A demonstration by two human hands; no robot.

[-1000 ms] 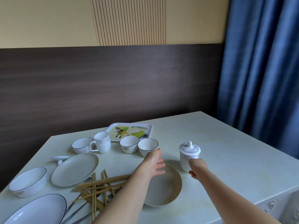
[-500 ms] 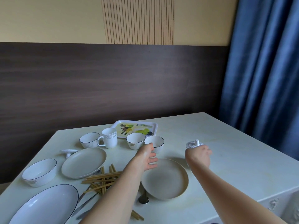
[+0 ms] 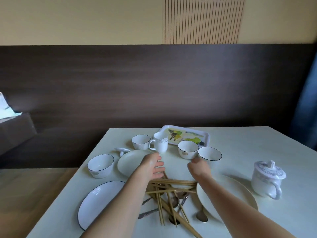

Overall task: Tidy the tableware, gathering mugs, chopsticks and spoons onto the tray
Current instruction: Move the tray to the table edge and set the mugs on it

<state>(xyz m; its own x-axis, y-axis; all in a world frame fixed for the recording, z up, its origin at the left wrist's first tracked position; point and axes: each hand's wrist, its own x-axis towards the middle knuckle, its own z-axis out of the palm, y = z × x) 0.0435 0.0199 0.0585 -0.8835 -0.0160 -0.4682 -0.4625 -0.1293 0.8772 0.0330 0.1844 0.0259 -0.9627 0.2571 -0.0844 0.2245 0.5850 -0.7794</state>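
We hold our left hand (image 3: 153, 166) open, fingers relaxed, and our right hand (image 3: 199, 167) loosely curled, empty. Beneath our wrists lie the tangled wooden chopsticks (image 3: 169, 185) and metal spoons (image 3: 201, 215). Beyond our fingertips stand the white handled mug (image 3: 160, 142) and picture-printed rectangular tray (image 3: 186, 135).

Bare tray (image 3: 186, 138), chopsticks (image 3: 171, 186) heaped nearby

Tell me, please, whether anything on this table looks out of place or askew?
Yes: the wooden chopsticks lie crisscrossed in a loose heap over metal spoons, and a white knobbed lid rests off its cup, beside the open patterned mug.
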